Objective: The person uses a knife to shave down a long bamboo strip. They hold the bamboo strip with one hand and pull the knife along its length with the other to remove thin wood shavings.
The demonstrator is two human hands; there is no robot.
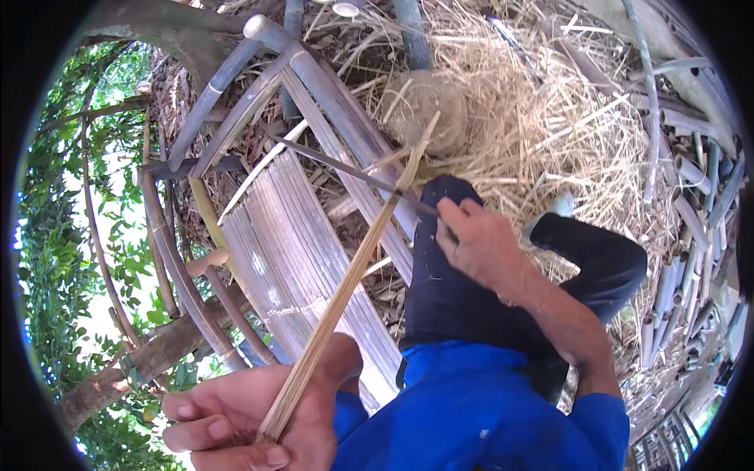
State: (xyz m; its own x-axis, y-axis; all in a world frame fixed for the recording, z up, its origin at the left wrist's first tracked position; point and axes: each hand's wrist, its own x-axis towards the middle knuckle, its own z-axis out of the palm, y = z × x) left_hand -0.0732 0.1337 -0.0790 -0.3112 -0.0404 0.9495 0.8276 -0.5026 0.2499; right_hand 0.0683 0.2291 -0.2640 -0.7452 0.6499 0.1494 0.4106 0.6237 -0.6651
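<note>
A long pale strip of split bamboo (345,290) slants up and away across the view. Its near end lies in my left hand (259,416), with the thumb closed over it and the fingers curled. In my right hand (483,243) is a long, thin, dark-bladed knife (338,164); its handle is hidden in the closed fist. The blade crosses the strip towards its far end and appears to touch it. Beyond the knife, the strip's tip reaches over a round, worn wooden block (440,129) on the ground.
On the left stands a bench seat of bamboo slats (290,235) with a frame of bamboo poles (236,102). Pale shavings (542,118) cover the ground ahead and right. Cut bamboo pieces (683,267) pile up at far right. My dark-trousered knee (452,192) is close below the blade.
</note>
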